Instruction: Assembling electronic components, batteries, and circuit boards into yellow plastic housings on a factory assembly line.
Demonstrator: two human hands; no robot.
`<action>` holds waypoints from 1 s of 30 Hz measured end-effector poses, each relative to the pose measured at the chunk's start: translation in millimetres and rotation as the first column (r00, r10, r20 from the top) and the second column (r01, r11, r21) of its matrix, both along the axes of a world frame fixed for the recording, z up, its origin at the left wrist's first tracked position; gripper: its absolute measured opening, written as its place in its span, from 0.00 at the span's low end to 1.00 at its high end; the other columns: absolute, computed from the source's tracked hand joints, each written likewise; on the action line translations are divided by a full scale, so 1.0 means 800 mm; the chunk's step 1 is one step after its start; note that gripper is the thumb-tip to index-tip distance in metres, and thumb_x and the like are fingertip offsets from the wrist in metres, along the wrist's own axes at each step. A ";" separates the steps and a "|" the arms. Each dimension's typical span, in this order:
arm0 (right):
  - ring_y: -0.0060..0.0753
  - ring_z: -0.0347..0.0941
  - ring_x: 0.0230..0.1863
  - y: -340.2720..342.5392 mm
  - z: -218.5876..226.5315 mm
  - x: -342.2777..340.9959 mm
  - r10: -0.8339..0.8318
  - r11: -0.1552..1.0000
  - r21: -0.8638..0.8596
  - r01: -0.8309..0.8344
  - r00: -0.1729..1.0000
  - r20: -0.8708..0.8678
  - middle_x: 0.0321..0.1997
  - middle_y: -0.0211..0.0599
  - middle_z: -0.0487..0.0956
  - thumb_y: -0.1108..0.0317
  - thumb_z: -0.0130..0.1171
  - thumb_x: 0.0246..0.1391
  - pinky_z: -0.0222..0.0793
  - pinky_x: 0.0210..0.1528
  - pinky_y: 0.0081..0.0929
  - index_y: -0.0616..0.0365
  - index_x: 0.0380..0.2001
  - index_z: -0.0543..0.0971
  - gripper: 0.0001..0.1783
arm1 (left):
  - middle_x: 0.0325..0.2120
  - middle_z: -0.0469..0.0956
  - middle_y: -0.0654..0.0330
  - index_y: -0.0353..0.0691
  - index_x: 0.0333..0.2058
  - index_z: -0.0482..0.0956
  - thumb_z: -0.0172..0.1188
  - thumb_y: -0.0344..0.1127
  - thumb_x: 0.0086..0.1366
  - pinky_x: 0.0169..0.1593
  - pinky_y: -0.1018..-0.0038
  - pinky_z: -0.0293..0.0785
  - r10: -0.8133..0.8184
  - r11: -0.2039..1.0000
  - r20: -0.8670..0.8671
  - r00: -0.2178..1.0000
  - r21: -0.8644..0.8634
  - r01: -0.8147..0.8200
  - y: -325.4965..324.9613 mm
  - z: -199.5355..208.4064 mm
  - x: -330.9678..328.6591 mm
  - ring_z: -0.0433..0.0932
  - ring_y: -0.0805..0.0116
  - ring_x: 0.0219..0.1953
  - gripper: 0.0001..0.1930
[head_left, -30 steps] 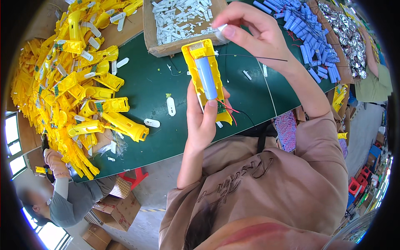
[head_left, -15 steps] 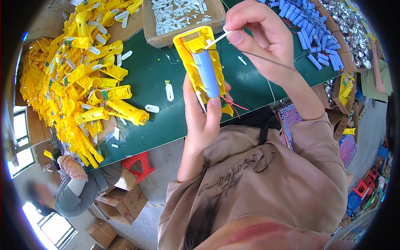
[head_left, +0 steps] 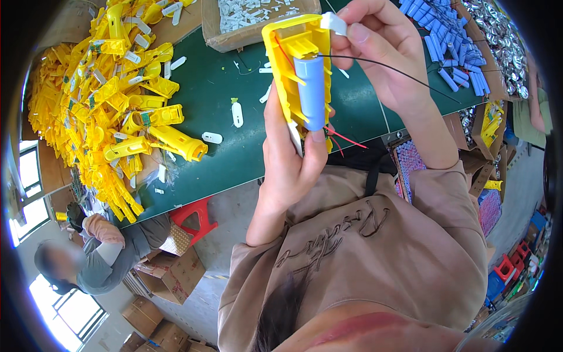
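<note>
My left hand is wrapped round a yellow plastic casing half, holding it raised above the table with its hollow side showing. A blue cylindrical battery lies inside, my left thumb by its lower end. My right hand pinches a small white plastic piece at the casing's top right corner; whether it touches the rim I cannot tell. A black wire runs from the battery's upper end across in front of my right hand. Red wires stick out below the battery.
Yellow casings lie heaped on the left of the green table. A cardboard box of small white parts stands at the back. Blue batteries and shiny round metal parts are at right. A co-worker sits at lower left.
The casing has moved right and up in my left hand. My right hand has shifted up, and the white piece has turned from edge-on over the casing's upper end to its corner.
</note>
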State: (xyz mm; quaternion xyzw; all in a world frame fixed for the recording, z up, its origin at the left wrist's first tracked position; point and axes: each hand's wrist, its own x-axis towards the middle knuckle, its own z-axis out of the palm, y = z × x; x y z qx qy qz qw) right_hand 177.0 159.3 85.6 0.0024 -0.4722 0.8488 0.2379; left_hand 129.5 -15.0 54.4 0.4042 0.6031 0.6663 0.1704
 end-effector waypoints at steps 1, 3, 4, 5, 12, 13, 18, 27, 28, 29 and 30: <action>0.24 0.72 0.29 0.001 -0.001 0.000 0.004 1.000 0.000 -0.004 1.000 0.002 0.31 0.38 0.75 0.73 0.55 0.56 0.71 0.33 0.20 0.63 0.37 0.69 0.08 | 0.37 0.71 0.49 0.32 0.59 0.48 0.41 0.24 0.62 0.35 0.73 0.74 0.004 1.000 0.002 1.000 0.000 -0.004 0.000 0.000 0.000 0.73 0.67 0.32 0.26; 0.25 0.72 0.29 0.004 -0.001 -0.001 0.091 0.992 -0.082 -0.093 0.995 -0.029 0.31 0.38 0.75 0.73 0.55 0.57 0.71 0.32 0.21 0.63 0.37 0.69 0.07 | 0.38 0.72 0.49 0.31 0.59 0.48 0.41 0.24 0.62 0.36 0.74 0.74 0.006 1.000 -0.012 1.000 -0.005 -0.006 0.001 0.001 -0.001 0.73 0.67 0.32 0.26; 0.25 0.72 0.29 0.003 -0.002 -0.002 0.096 0.992 -0.083 -0.097 0.995 -0.025 0.31 0.38 0.75 0.73 0.55 0.57 0.71 0.32 0.21 0.63 0.37 0.69 0.07 | 0.38 0.72 0.49 0.31 0.59 0.48 0.41 0.24 0.62 0.36 0.74 0.74 0.011 1.000 -0.008 1.000 -0.005 -0.011 0.001 0.000 -0.002 0.73 0.67 0.32 0.26; 0.25 0.72 0.29 0.002 -0.003 -0.003 0.071 0.995 -0.067 -0.070 0.997 0.004 0.31 0.38 0.76 0.73 0.55 0.57 0.71 0.32 0.21 0.62 0.37 0.69 0.07 | 0.38 0.72 0.49 0.31 0.60 0.48 0.41 0.24 0.62 0.36 0.74 0.73 0.010 1.000 -0.017 1.000 -0.011 -0.011 0.000 0.000 -0.003 0.73 0.68 0.32 0.27; 0.19 0.70 0.31 0.003 0.000 -0.013 -0.135 0.959 0.266 0.101 0.984 0.113 0.32 0.33 0.75 0.73 0.55 0.57 0.69 0.33 0.16 0.61 0.37 0.70 0.07 | 0.38 0.71 0.51 0.31 0.60 0.49 0.41 0.23 0.61 0.41 0.74 0.72 0.027 0.996 -0.025 0.999 -0.080 -0.029 0.004 0.005 -0.008 0.73 0.69 0.37 0.27; 0.19 0.70 0.31 0.001 -0.002 -0.017 -0.138 0.959 0.266 0.104 0.984 0.113 0.32 0.33 0.75 0.73 0.55 0.57 0.69 0.33 0.16 0.61 0.37 0.70 0.07 | 0.38 0.71 0.51 0.31 0.60 0.49 0.41 0.23 0.61 0.41 0.74 0.72 0.024 0.996 -0.025 0.999 -0.080 -0.026 0.005 0.007 -0.008 0.73 0.69 0.37 0.27; 0.11 0.67 0.32 0.001 0.010 -0.023 -0.393 0.518 0.823 0.232 0.920 -0.012 0.30 0.26 0.72 0.74 0.53 0.58 0.65 0.33 0.11 0.61 0.36 0.70 0.04 | 0.38 0.73 0.51 0.34 0.63 0.44 0.45 0.21 0.61 0.38 0.73 0.73 0.026 0.973 -0.044 0.999 -0.228 -0.036 0.002 0.005 -0.015 0.76 0.68 0.34 0.33; 0.13 0.65 0.27 -0.007 0.024 -0.025 -0.380 0.744 0.662 0.092 0.873 0.306 0.27 0.27 0.73 0.74 0.55 0.56 0.63 0.30 0.13 0.61 0.32 0.72 0.03 | 0.37 0.73 0.53 0.34 0.62 0.47 0.44 0.21 0.61 0.41 0.74 0.72 0.002 0.973 0.063 0.998 -0.231 0.012 0.007 -0.005 -0.017 0.75 0.68 0.37 0.30; 0.14 0.65 0.26 -0.003 0.014 -0.026 -0.393 0.616 0.775 0.140 0.908 0.148 0.25 0.28 0.72 0.74 0.56 0.55 0.62 0.29 0.15 0.61 0.33 0.72 0.04 | 0.37 0.73 0.53 0.34 0.62 0.47 0.44 0.21 0.61 0.41 0.74 0.72 -0.002 0.973 0.062 0.998 -0.231 0.016 0.007 -0.005 -0.019 0.75 0.68 0.37 0.30; 0.14 0.65 0.26 -0.001 0.010 -0.024 -0.396 0.616 0.775 0.143 0.907 0.147 0.25 0.28 0.72 0.74 0.56 0.55 0.62 0.29 0.15 0.61 0.33 0.72 0.04 | 0.37 0.73 0.53 0.34 0.62 0.47 0.43 0.21 0.61 0.41 0.74 0.72 -0.029 0.971 0.082 0.996 -0.233 0.047 0.006 -0.006 -0.021 0.75 0.69 0.38 0.30; 0.15 0.65 0.25 0.000 0.011 -0.024 -0.394 0.628 0.769 0.121 0.901 0.180 0.25 0.28 0.72 0.74 0.56 0.55 0.61 0.28 0.16 0.61 0.33 0.72 0.04 | 0.37 0.73 0.53 0.34 0.62 0.48 0.43 0.21 0.61 0.42 0.74 0.72 -0.055 0.969 0.103 0.993 -0.235 0.078 0.006 -0.006 -0.022 0.74 0.69 0.38 0.30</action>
